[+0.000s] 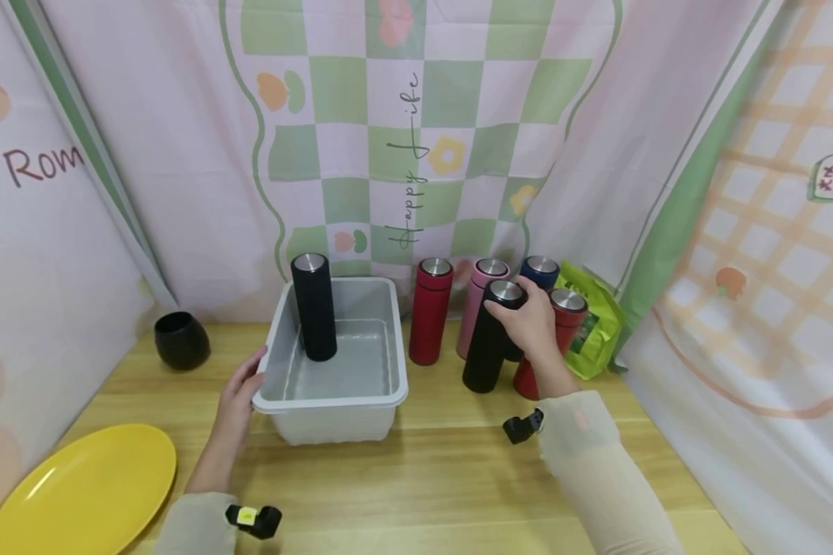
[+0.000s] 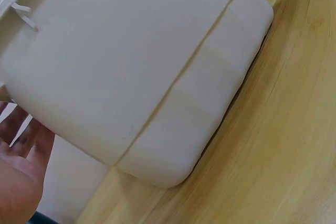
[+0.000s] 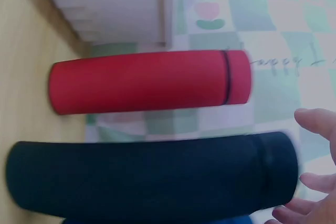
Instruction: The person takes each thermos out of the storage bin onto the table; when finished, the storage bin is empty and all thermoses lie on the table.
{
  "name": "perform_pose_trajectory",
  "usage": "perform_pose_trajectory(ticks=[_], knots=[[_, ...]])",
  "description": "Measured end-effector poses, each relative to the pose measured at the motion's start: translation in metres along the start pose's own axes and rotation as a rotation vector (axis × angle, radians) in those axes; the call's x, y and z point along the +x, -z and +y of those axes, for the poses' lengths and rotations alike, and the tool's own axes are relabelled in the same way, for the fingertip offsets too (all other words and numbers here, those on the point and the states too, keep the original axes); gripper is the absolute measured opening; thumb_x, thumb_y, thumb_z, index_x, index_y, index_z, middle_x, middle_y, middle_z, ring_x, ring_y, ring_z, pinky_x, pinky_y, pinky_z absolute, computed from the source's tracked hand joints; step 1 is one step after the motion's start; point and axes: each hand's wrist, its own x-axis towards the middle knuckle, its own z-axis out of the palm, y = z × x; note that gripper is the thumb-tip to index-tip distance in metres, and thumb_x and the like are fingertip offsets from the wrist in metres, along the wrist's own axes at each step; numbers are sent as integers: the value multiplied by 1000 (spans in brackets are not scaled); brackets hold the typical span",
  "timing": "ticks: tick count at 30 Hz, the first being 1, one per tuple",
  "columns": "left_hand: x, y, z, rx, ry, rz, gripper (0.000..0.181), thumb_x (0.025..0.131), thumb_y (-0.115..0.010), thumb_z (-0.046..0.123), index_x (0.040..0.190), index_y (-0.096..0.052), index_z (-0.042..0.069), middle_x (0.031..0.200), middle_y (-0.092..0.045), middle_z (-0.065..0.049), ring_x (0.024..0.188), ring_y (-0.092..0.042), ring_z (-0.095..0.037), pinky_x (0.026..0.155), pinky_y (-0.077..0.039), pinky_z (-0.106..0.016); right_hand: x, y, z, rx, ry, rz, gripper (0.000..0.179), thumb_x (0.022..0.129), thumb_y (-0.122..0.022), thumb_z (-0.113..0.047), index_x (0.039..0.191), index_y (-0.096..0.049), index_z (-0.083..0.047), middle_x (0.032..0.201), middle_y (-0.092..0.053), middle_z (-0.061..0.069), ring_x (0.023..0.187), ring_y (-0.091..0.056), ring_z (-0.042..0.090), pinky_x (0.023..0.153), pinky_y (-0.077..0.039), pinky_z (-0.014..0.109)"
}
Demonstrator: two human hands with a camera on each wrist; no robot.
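My left hand [image 1: 236, 397] touches the left side of a light grey plastic bin [image 1: 329, 402], its fingers fairly straight below the rim. Inside the bin a black thermos [image 1: 312, 308] stands upright. My right hand [image 1: 533, 320] is at the top of another black thermos [image 1: 484, 347], which stands on the table. In the right wrist view, the fingers [image 3: 317, 182] spread around its lid end, and one digit is visibly apart from it. A red thermos [image 1: 430, 312] stands between the bin and that black one. Pink [image 1: 473, 308], navy [image 1: 541, 268] and second red [image 1: 568, 308] thermoses stand around the right hand.
A green bag [image 1: 597, 324] stands at the back right, behind the thermoses. At the left are a black cup [image 1: 182, 341] and a yellow plate [image 1: 90, 489]. Printed curtains [image 1: 444, 100] close off the back and sides of the wooden table [image 1: 423, 493].
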Motion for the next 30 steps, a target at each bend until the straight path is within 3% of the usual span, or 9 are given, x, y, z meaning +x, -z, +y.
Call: perform_pose_trajectory(ticks=[6, 11, 22, 30], knots=[[0, 0, 0, 17, 16, -2, 50, 103, -41, 14, 150, -29, 0, 157, -26, -13, 138, -29, -25, 100, -36, -22, 3, 7, -33, 11, 72, 6, 76, 87, -74, -33, 148, -38, -6, 149, -34, 22, 135, -31, 38, 107, -30, 52], [1, 1, 1, 21, 33, -8, 50, 103, -40, 14, 151, -29, 2, 158, -25, -10, 139, -27, -25, 105, -33, -29, 6, -6, -72, 48, 108, -7, 75, 86, -74, -33, 148, -39, -7, 146, -39, 19, 133, -35, 34, 107, -31, 47], [-1, 5, 3, 43, 63, -17, 51, 104, -38, 13, 152, -26, 5, 159, -21, -9, 142, -23, -26, 111, -25, -41, 16, -77, -146, 100, 106, -147, 71, 85, -76, -35, 146, -43, -16, 144, -46, 9, 130, -42, 27, 107, -31, 47], [-1, 3, 4, 51, 67, -27, 51, 104, -38, 16, 153, -27, 6, 159, -21, -9, 142, -22, -27, 111, -24, -44, 16, -131, -168, 187, 94, -215, 69, 85, -76, -33, 144, -46, -14, 141, -50, 10, 125, -47, 26, 98, -43, 39]])
